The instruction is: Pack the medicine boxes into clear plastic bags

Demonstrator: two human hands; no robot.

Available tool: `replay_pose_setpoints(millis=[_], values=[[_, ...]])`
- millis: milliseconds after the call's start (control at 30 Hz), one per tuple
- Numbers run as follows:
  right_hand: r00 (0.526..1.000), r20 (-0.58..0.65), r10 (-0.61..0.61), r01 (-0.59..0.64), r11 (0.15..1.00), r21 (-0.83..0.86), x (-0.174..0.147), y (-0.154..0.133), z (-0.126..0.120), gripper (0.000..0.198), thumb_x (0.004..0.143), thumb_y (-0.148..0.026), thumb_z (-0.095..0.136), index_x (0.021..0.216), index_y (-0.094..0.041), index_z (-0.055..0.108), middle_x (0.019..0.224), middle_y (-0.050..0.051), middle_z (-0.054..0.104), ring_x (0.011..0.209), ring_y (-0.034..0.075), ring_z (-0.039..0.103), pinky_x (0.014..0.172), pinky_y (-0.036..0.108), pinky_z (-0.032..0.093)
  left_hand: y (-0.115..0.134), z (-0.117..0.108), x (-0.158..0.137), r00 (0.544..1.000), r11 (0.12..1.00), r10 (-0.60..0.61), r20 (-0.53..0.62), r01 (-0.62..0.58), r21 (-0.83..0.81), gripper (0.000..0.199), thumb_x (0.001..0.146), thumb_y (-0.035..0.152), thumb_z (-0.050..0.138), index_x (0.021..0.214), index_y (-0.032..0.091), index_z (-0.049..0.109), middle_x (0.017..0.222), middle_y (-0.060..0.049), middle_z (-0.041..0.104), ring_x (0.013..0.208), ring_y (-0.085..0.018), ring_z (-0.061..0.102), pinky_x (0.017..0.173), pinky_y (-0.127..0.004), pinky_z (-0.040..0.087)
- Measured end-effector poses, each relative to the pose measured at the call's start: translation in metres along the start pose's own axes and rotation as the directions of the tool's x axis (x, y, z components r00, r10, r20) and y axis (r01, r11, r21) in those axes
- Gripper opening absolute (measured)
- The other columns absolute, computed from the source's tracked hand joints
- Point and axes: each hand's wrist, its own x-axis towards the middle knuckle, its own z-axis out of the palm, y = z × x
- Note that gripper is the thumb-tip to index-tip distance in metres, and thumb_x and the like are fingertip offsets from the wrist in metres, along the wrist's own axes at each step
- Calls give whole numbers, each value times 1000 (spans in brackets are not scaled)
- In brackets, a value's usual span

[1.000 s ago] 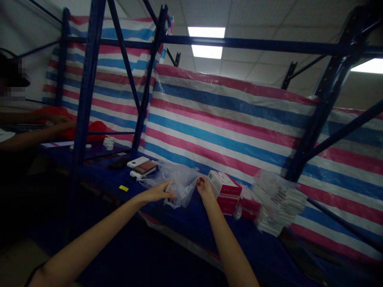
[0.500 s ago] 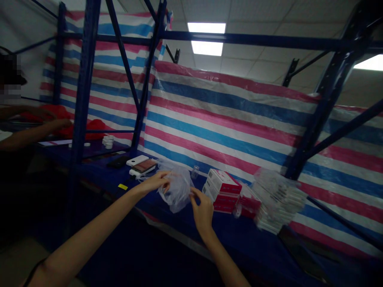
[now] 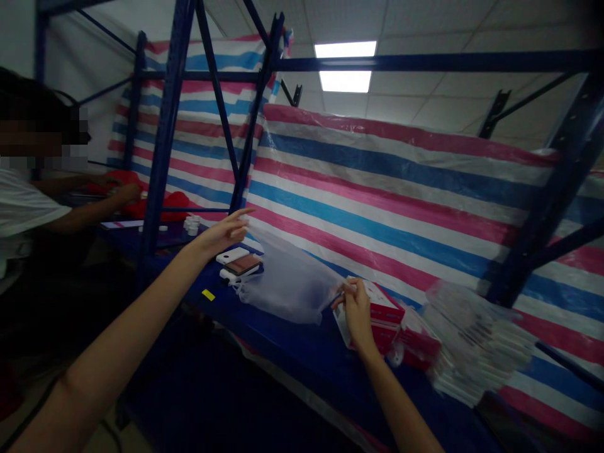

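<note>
A translucent white bag (image 3: 297, 280) is spread out between my two hands above the blue table (image 3: 268, 330). My right hand (image 3: 357, 311) is closed on its right corner, just in front of the red and white boxes (image 3: 384, 308). At the upper left corner of the bag is my left hand (image 3: 221, 234), index finger stretched out and the other fingers curled in; the corner seems pinched there. Thin white cords (image 3: 237, 288) show at the bag's lower left edge. Beside them lies a brown-faced phone-like device (image 3: 243, 264) on white items.
Plastic-wrapped white stacks (image 3: 476, 340) stand right of the boxes. A yellow tag (image 3: 208, 294) lies near the table's front edge. Blue rack posts (image 3: 167, 126) and a striped sheet (image 3: 377, 207) bound the table. At left, another person (image 3: 28, 201) handles red cloth (image 3: 174, 206).
The bag, bunched between my hands before, is now stretched wide. My left hand has moved up and left, my right hand to the right. The view has shifted left.
</note>
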Motion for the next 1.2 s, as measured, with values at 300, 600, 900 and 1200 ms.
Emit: replay_pose_setpoints(millis=[300,600,900,1200], values=[[968,15,250,-232,919,-320,69,78,57,22,78,-30,40,88,-18,55,65,3,61,59,17,58,60,26,40,-83,10,32,900,908,-313,-304,378,182,60,86,56,30,134,22,20,117,-15,53,95,-20,57,70,-29,47],[940,-153,306,-341,862,-375,86,134,102,25,73,-22,40,88,-14,58,90,11,64,82,21,60,68,25,41,-103,-1,26,772,576,-634,51,427,697,125,57,34,75,137,17,-20,113,-18,57,84,-25,63,74,-38,48],[914,-309,263,-367,860,-354,72,151,121,43,79,-17,19,114,-10,42,84,10,65,72,19,63,64,27,43,-136,31,7,1000,152,22,-13,9,988,83,81,55,41,141,17,-4,142,-20,24,129,-32,26,101,-55,17],[966,-192,-175,-2,733,-680,60,116,128,44,87,-24,18,123,-13,42,127,18,45,118,31,39,93,47,27,-204,0,-35,967,7,-253,-10,12,1000,61,85,46,41,137,17,25,137,-21,34,128,-32,28,102,-55,14]])
